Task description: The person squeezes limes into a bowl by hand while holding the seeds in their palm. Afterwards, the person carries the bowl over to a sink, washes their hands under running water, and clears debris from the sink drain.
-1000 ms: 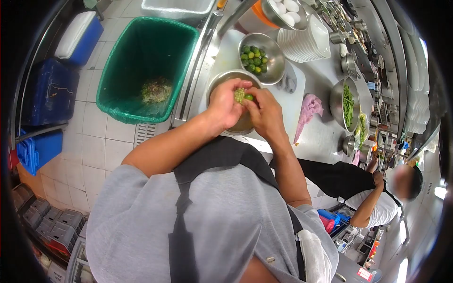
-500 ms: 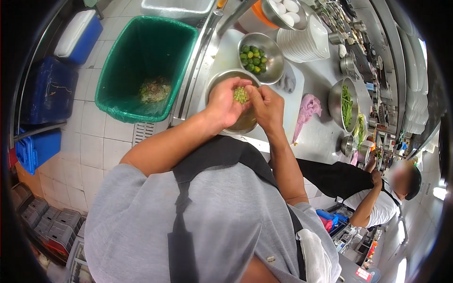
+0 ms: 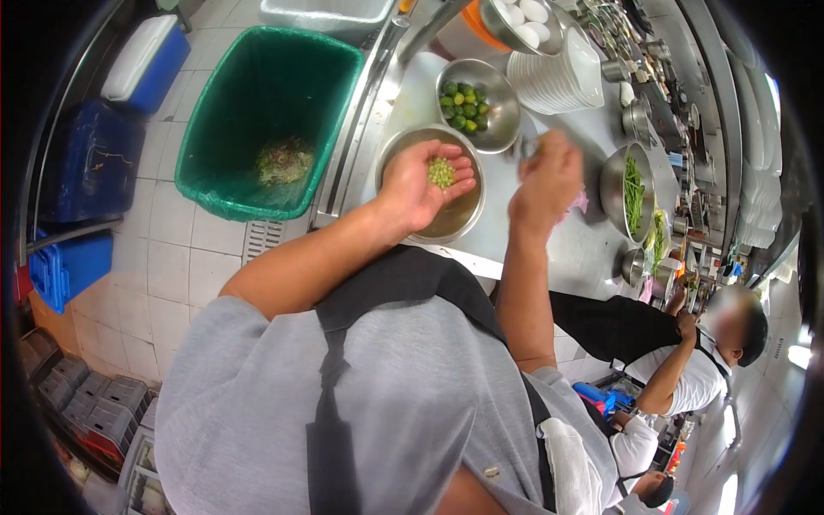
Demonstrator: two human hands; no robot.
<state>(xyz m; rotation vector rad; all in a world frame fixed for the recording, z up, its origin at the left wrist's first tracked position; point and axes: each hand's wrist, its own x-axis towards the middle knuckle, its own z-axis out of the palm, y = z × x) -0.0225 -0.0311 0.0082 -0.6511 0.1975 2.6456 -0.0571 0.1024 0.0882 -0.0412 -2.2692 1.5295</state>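
My left hand (image 3: 421, 178) is cupped palm up over a steel bowl (image 3: 470, 219). In its palm lies a small heap of pale green bits (image 3: 441, 173), too small to name. My right hand (image 3: 549, 184) is raised over the counter to the right, apart from the left, its fingers bent and smeared by motion; what they hold, if anything, I cannot make out. Behind the bowl stands a second steel bowl (image 3: 511, 120) with small green citrus fruits (image 3: 463, 106). A pink cloth (image 3: 575, 206) shows partly behind my right hand.
A green-lined bin (image 3: 193, 163) with scraps stands left of the counter (image 3: 566, 257). Stacked white dishes (image 3: 554, 81), a bowl of eggs (image 3: 530, 21) and a bowl of green beans (image 3: 633, 197) stand farther back and right. Two other people (image 3: 678, 378) are at the right.
My right hand has left the left palm and moved right, over the pink cloth's area. My left fingers have spread, showing more of the green bits. A second person has come into view.
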